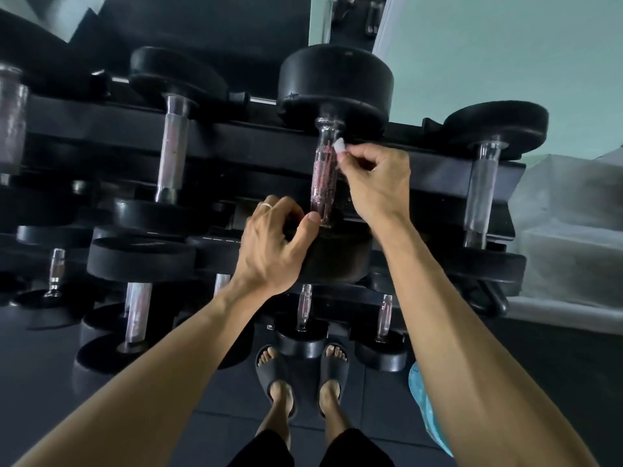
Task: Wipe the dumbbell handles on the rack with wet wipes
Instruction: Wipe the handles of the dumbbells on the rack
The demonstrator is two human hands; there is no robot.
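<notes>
A: What is sitting nearest the camera?

B: Two feet in black rubber slide sandals (269, 372) are standing on the dark tiled floor (40, 382), just in front of the black metal dumbbell rack (256, 143).

A: And the hands?

B: The left hand (273, 244), wearing a pale ring (267, 205), is resting on the near black round rubber head (333, 257) of the middle dumbbell, fingers (286, 210) curled over its edge and thumb pressing beside the handle's lower end. The right hand (377, 183) is pinching a small white wet wipe (338, 144), its fingers clenched on it.

A: Where is the wipe touching?

B: It is lying against the upper part of the knurled chrome handle (325, 176), just below the far black head (337, 82).

A: Anything beyond?

B: More chrome-handled black dumbbells (175, 136) are lying on both sides, and a pale green wall (488, 45) is showing behind the rack.
</notes>
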